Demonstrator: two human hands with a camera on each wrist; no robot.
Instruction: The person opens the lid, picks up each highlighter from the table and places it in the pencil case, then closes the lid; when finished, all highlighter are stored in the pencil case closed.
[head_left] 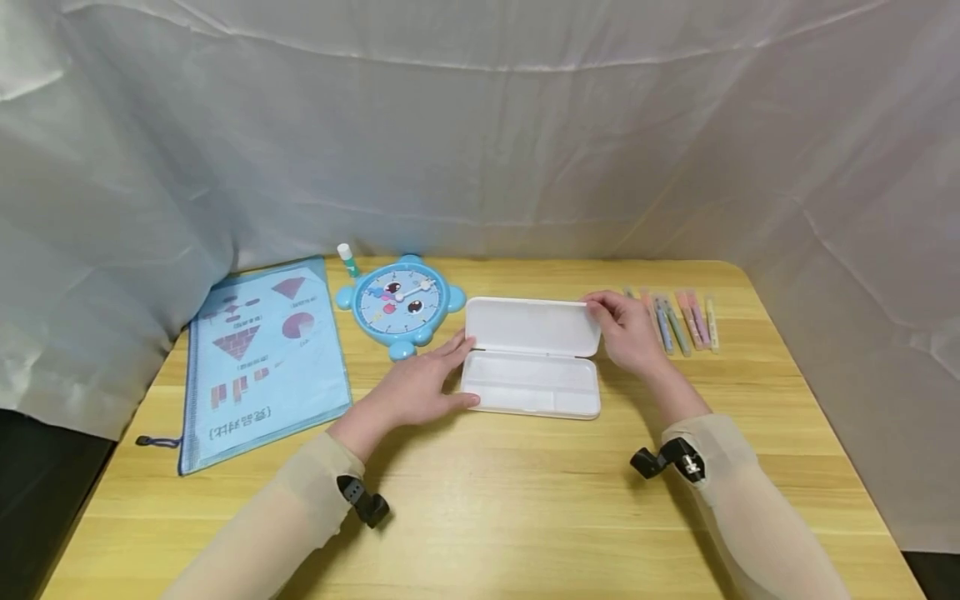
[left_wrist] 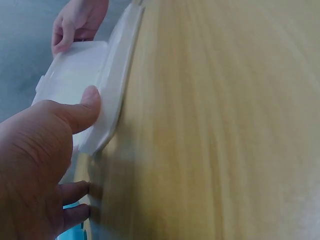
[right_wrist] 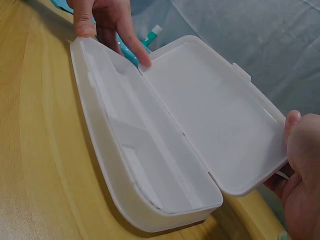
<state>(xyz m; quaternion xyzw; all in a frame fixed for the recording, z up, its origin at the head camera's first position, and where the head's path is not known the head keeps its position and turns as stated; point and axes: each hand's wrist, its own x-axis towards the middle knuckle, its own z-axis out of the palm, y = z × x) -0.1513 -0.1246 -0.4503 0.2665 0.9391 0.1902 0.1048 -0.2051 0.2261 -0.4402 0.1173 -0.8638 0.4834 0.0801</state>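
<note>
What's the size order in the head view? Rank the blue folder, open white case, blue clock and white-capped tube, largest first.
1. Blue folder
2. Open white case
3. Blue clock
4. White-capped tube

Person's bare left hand (left_wrist: 35,150), near left, thumb across near end of open white plastic case (left_wrist: 118,75). Bare right hand (left_wrist: 82,22), farther away, pinching far edge of flat white lid (left_wrist: 75,67). Yellowish wood-grain tabletop (left_wrist: 210,120) filling right. Grey-blue fabric (left_wrist: 22,55), far left. Bright blue object (left_wrist: 75,234) partly hidden behind left fingers.
</note>
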